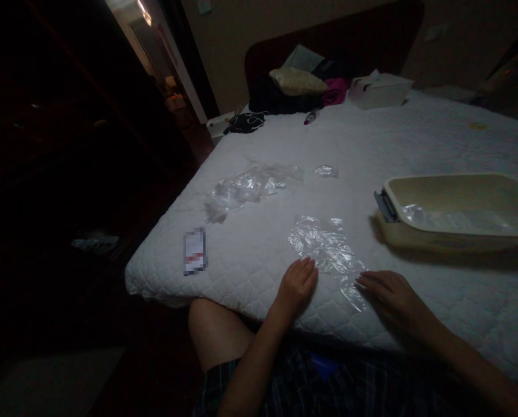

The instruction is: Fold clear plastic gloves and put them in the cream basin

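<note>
A clear plastic bag (324, 243) lies spread and wrinkled on the white quilted bedding in front of me. At its near left edge rests my left hand (299, 282), fingers stretched out and lying flat. My right hand (385, 289) is at the bag's right side, its fingers extended with the tips at the plastic edge; the thumb is hard to make out. Farther back on the bed are a heap of crumpled clear plastic bags (250, 184) and a small folded piece of clear plastic (326, 171).
To the right stands a cream plastic bin (450, 237) with a grey latch and clear plastic inside. A phone-like item (195, 251), blurred out, lies near the left bed edge. At the back are a white box (380, 92), a pillow (298, 82) and dark cloth.
</note>
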A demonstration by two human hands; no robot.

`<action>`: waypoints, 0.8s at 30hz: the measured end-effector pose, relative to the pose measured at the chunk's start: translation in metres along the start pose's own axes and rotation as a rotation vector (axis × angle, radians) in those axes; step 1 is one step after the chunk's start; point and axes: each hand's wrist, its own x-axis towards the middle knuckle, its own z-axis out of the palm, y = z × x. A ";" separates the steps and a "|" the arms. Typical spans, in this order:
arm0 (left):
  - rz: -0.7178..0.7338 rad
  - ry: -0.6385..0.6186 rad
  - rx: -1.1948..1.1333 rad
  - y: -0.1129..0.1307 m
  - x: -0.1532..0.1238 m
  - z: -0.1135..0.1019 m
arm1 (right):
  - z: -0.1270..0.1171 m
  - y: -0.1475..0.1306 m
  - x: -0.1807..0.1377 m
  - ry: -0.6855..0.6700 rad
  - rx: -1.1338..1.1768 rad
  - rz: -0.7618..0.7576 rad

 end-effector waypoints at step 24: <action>-0.007 -0.226 -0.073 0.015 0.014 0.004 | 0.008 -0.007 0.047 -0.082 0.115 0.077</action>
